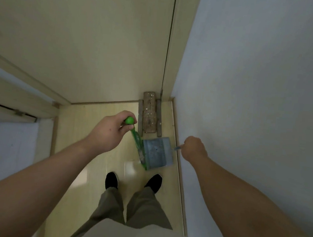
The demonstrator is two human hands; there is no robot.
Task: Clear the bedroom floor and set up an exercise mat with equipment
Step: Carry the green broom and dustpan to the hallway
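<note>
I look straight down at a corner of the floor. My left hand [111, 131] is closed around the green knob at the top of a green broom [137, 145], whose stick runs down to the floor by the dustpan. My right hand [193, 148] grips the thin upright handle of a grey-blue dustpan [156, 152]. The dustpan rests on the pale floor against the right wall, just ahead of my feet. The broom's bristles lie along the dustpan's left edge and are partly hidden by it.
A worn wooden board with side rails [149, 114] lies in the corner behind the dustpan. A closed beige door [82, 45] fills the front, a white wall [258, 89] the right. Another door frame [22, 87] stands at the left. My black shoes [111, 180] stand on the floor.
</note>
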